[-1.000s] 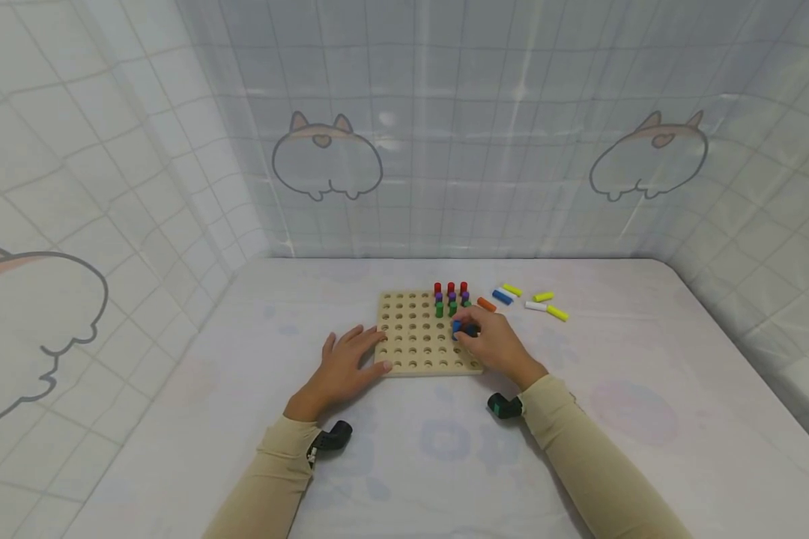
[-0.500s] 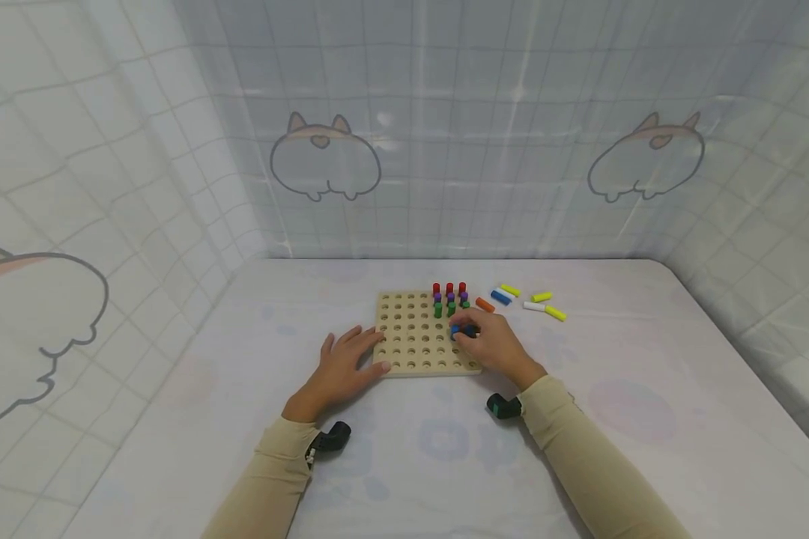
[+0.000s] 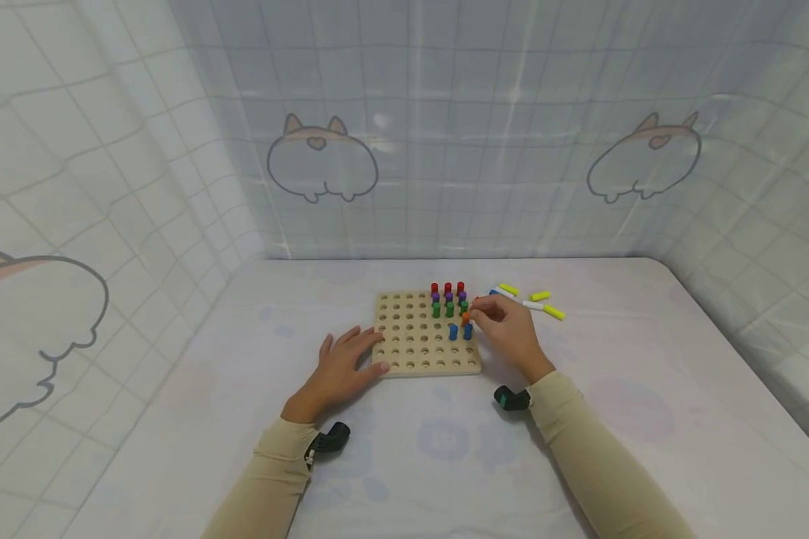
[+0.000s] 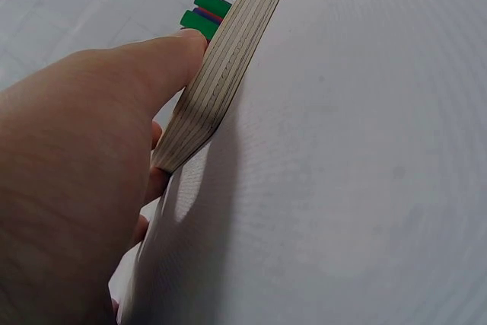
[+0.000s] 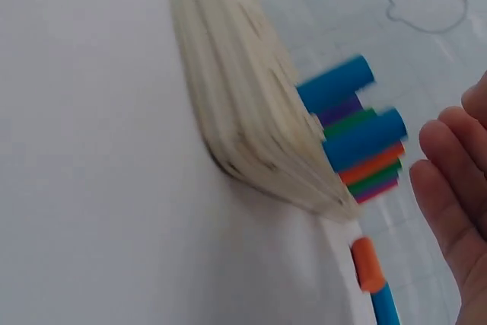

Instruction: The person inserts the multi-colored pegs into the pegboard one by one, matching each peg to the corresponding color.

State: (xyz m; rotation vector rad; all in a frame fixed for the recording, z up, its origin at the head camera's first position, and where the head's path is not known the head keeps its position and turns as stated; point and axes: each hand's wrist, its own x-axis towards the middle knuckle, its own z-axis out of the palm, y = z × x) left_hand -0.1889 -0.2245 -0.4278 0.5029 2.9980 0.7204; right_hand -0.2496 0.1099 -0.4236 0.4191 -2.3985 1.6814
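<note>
Left hand (image 3: 337, 370): fingers spread and extended at the board's left edge, thumb on its near corner, no peg held.
Right hand (image 3: 508, 329): fingers lightly bent, no peg seen between them; thumb out of its wrist view.
Pegboard (image 3: 434, 373): between the two sets of fingers, flat on the table.
Upright orange peg (image 3: 466, 320): just beside the right thumb tip.
Blue pegs (image 3: 453, 332), two, upright: just nearer the wearer than the right fingertips.
Green pegs (image 3: 449, 308), purple pegs (image 3: 449, 297), red pegs (image 3: 448, 288), three of each: left of and beyond those fingertips.
Loose orange peg (image 5: 368, 264): beyond the right fingers, mostly hidden by them from the head.
Loose blue peg (image 5: 386, 306): just beyond that.
White peg (image 3: 532, 305), yellow pegs (image 3: 554, 312): beyond the right knuckles, to the right.

Hazards, as judged: the right thumb, working so close, could knock the upright orange peg or a blue one askew. A glancing touch could roll the loose orange peg, its round sides giving little resistance. Reaching for it half-blind, the fingers could catch its blue neighbour instead. Should the left fingers lift, a sideways bump could slide the board.
</note>
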